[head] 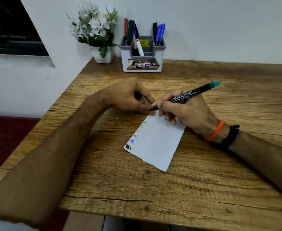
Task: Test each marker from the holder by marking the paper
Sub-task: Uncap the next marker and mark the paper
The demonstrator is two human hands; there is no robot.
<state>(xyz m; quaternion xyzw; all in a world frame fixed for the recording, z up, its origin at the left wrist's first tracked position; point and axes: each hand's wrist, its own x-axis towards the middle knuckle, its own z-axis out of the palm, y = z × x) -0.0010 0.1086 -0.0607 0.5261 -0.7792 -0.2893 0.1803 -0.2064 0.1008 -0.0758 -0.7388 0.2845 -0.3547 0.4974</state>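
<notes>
A black marker with a teal end is gripped in my right hand, its uncapped tip touching the top left corner of the white paper. Several short colour marks run down the paper's left edge. My left hand rests at the paper's top edge with its fingers curled around something small and dark, probably the cap. The white and grey holder stands at the back of the wooden table with several red, green, blue and black markers upright in it.
A white pot of artificial white flowers sits left of the holder against the wall. The table's left edge runs diagonally past a dark red surface. My right wrist wears an orange band and a black one.
</notes>
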